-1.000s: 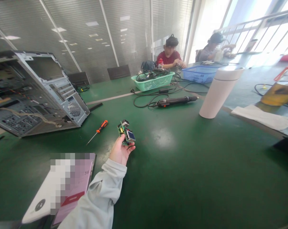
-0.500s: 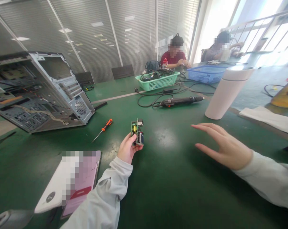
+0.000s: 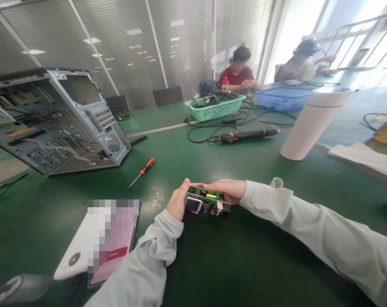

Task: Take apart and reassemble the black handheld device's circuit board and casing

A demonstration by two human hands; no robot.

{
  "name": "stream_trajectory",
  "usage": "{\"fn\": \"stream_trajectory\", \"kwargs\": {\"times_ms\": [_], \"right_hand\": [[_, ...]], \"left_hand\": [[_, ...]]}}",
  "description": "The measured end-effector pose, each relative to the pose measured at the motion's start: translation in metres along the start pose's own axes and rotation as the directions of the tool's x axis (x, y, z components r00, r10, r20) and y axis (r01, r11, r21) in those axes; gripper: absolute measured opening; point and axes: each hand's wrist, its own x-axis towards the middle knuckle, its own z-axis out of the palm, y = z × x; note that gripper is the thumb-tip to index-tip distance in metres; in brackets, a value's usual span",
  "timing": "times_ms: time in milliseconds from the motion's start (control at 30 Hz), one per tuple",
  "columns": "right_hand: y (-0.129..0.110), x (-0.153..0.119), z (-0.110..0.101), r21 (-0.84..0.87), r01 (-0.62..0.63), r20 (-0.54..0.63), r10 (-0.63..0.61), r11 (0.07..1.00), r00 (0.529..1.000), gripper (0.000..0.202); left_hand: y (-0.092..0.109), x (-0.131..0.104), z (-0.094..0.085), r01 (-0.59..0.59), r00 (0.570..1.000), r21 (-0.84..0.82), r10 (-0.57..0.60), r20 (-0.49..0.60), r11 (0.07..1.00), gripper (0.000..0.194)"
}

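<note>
Hands, left point(image 3: 178, 204) and right point(image 3: 227, 190), both gripping circuit board point(image 3: 207, 200) above green table point(image 3: 244, 247), blinds-walled office.

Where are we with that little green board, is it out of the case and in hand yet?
Done: the circuit board is out of the open computer case, which lies on the green table. In hand: left hand and right hand grip its ends. Left: the orange screwdriver and electric screwdriver lie untouched.

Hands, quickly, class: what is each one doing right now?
Left hand: closed on one end of the circuit board.
Right hand: closed on the board's other end.
</note>
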Motion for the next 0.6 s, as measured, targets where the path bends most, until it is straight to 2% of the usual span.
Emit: {"fn": "stream_trajectory", "kwargs": {"times_ms": [133, 233, 333, 467, 600], "right_hand": [[0.012, -0.003, -0.004, -0.026, 0.011, 0.100, -0.008, 1.000, 0.995, 0.056], [0.015, 0.000, -0.004, -0.014, -0.039, 0.114, 0.041, 0.999, 0.993, 0.053], [0.015, 0.002, -0.003, 0.074, -0.038, 0.116, 0.030, 0.997, 0.993, 0.049], [0.011, -0.002, -0.002, 0.243, -0.120, 0.155, 0.084, 0.963, 0.984, 0.064], [0.003, -0.007, 0.000, 0.371, -0.099, 0.049, 0.087, 0.923, 0.995, 0.062]], "left_hand": [[0.002, 0.001, -0.002, 0.003, 0.998, 0.059, 0.000, -0.056, 0.998, 0.049], [0.002, 0.002, -0.003, 0.029, 0.998, 0.100, -0.023, -0.065, 0.995, 0.047], [0.002, 0.004, -0.004, 0.103, 0.994, 0.106, -0.098, -0.054, 0.989, 0.056], [0.002, 0.006, -0.006, 0.154, 0.987, 0.077, -0.151, -0.045, 0.985, 0.065], [0.003, 0.003, -0.005, 0.101, 0.994, 0.070, -0.098, -0.051, 0.992, 0.066]]}}
